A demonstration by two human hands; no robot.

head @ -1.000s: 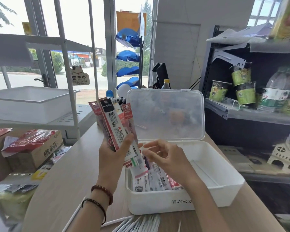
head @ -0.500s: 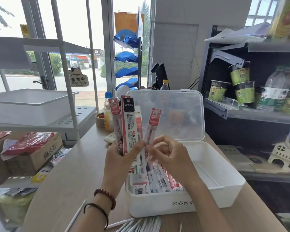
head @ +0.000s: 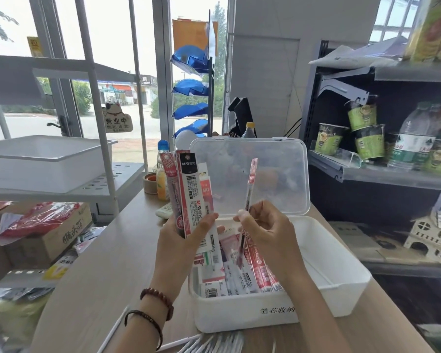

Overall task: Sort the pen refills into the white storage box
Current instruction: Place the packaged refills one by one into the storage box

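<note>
Bright daylight enters through the tall glass windows (head: 107, 59) at upper left, where the sky is overexposed to white. The dark metal shelving (head: 382, 174) at right lies in shade. Wide-angle distortion bends verticals near both edges; fine print is soft throughout.

Both forearms reach up from the bottom edge, hands raised side by side, close but apart. The left hand (head: 186, 238) is upright, back of the hand to the camera, thumb pressed across the front of a fanned bundle of packets (head: 186, 189), fingers wrapped behind. Two bracelets sit on the left wrist, one of brown beads, one dark cord. The right hand (head: 267, 233) is curled, thumb and fingers (head: 243, 217) pinching a single thin refill (head: 250, 187), which stands nearly upright.
</note>
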